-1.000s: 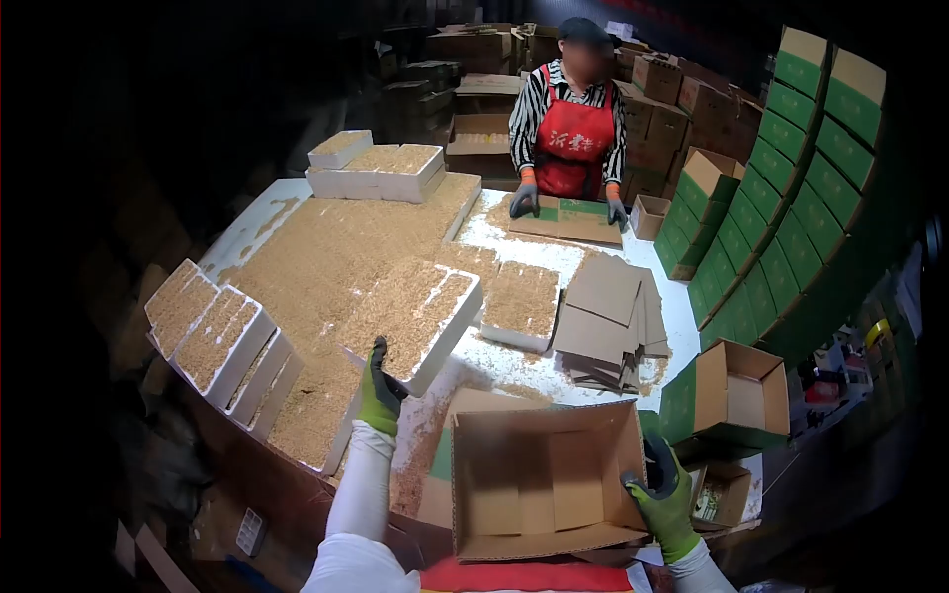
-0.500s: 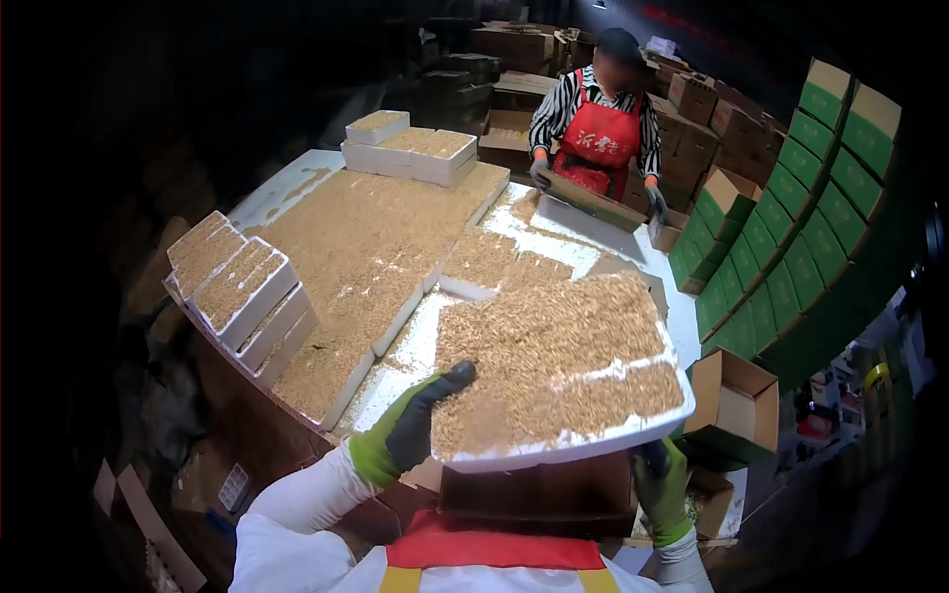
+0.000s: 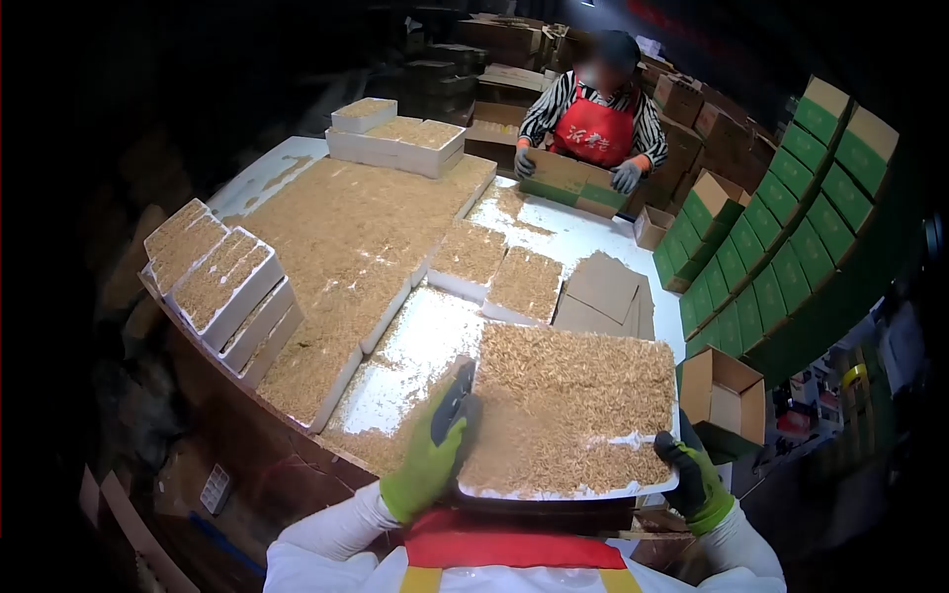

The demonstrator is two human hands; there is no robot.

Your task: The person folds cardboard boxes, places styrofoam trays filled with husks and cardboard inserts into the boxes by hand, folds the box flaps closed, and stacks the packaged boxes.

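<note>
A white tray (image 3: 578,491) filled with tan, grain-like bits is held nearly level in front of my body. My left hand (image 3: 431,455), in a green and dark glove, presses along the tray's left side. At the lower right corner, my right hand (image 3: 697,479) grips the rim, with its thumb on top and its other fingers mostly hidden. A smoother patch lies in the fill near my left hand. Behind the tray, two similar filled trays (image 3: 524,282) rest on the white table (image 3: 420,341).
Filled trays cover the table's left side, with stacks at the left edge (image 3: 232,287) and far end (image 3: 395,148). Flat cardboard (image 3: 605,296) lies ahead. Green cartons (image 3: 781,247) and an open box (image 3: 727,395) stand right. A co-worker (image 3: 593,128) holds a carton (image 3: 571,183) across the table.
The tray has moved right and down and turned to lie squarer to me. My right hand now shows at its corner. The co-worker has tilted the carton upright, both hands on it.
</note>
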